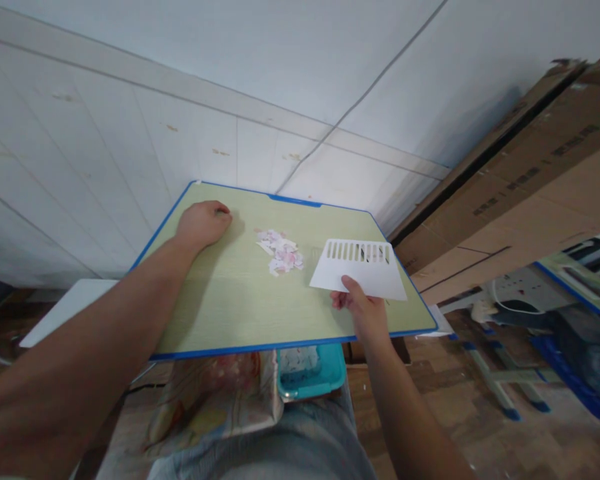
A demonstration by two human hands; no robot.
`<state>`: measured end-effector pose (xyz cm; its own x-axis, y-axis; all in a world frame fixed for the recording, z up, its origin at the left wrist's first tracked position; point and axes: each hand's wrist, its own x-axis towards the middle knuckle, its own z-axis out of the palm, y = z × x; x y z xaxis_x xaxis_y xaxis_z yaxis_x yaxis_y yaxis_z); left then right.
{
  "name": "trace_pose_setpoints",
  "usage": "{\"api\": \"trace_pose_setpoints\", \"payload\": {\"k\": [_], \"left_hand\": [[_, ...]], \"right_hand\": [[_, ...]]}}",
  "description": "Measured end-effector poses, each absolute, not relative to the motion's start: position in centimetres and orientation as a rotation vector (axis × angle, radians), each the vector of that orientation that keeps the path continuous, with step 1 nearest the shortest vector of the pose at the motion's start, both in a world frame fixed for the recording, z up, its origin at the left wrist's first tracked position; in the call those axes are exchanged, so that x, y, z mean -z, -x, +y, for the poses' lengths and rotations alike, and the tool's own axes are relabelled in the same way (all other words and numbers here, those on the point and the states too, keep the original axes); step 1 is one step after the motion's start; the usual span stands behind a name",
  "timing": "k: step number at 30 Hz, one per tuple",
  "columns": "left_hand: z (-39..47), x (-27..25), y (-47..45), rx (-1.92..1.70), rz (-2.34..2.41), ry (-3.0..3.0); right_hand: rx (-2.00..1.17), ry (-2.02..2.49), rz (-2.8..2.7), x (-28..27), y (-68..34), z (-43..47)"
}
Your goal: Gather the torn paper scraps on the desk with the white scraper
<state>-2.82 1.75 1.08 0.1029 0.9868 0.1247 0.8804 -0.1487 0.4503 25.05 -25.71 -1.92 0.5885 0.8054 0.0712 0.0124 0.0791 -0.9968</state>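
My right hand (361,303) is closed on the near edge of a white slotted sheet (360,279), thumb on top and fingers beneath. A row of narrow slots runs along the sheet's far side, and it is held over the right part of the table; whether it is paper or plastic I cannot tell. At the far left of the table, my left hand (205,223) has its fingers curled in; what they hold, if anything, is hidden. Between the hands lies a loose heap of pinkish-white paper scraps (283,253), which neither hand touches.
The pale green table (220,313) has a blue edge and stands against a white wall. Tall cardboard boxes (520,180) lean close on the right. Below the front edge is a turquoise plastic tub (333,377). Another desk (585,280) stands farther right.
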Motion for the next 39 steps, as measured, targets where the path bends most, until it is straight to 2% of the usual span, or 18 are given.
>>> {"api": "trace_pose_setpoints", "payload": {"k": [11,18,29,39], "left_hand": [[3.0,0.3,3.4,-0.621,1.857,-2.162],[3.5,0.7,3.5,-0.642,1.83,-2.183],[4.2,1.3,3.8,-0.667,1.831,-2.199],[3.8,1.0,3.6,-0.657,1.837,-2.192]], "right_hand": [[-0.626,1.467,-0.839,2.8,-25.1,-20.3],[-0.659,1.448,-0.88,3.2,-25.2,-20.8],[-0.516,1.504,-0.832,3.6,-25.4,-20.2],[-0.614,1.441,-0.871,3.4,-25.1,-21.1]]}}
